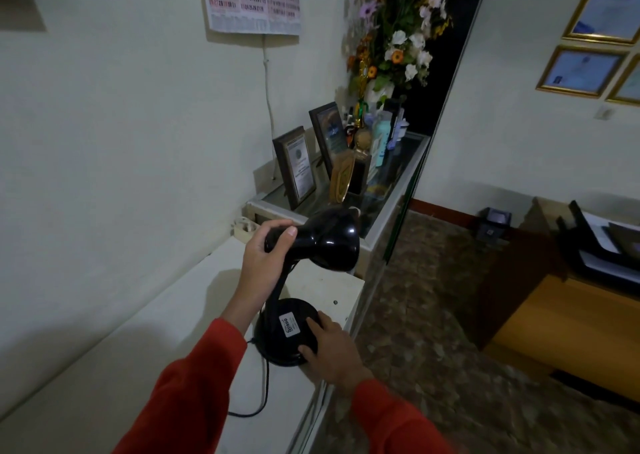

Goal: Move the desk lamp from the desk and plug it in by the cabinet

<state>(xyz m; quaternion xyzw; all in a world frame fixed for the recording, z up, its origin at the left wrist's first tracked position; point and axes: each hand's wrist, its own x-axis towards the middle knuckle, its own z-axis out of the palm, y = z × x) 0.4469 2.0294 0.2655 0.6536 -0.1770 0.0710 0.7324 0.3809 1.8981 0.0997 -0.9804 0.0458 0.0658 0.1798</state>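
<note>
Fingers (pixel 277 227) of the left hand (pixel 263 256) wrap the glossy black lamp (pixel 329 242) shade; right hand (pixel 334 346) grips its round base.

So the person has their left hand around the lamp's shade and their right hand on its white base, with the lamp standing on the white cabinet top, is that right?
Not quite: the base is black, not white; only its label is white. The head view shows the left hand around the narrow end of the lamp's shade and the right hand on the base, with the lamp on the white cabinet top.

Pale walls (pixel 121 124), patterned floor (pixel 433 315)
</note>
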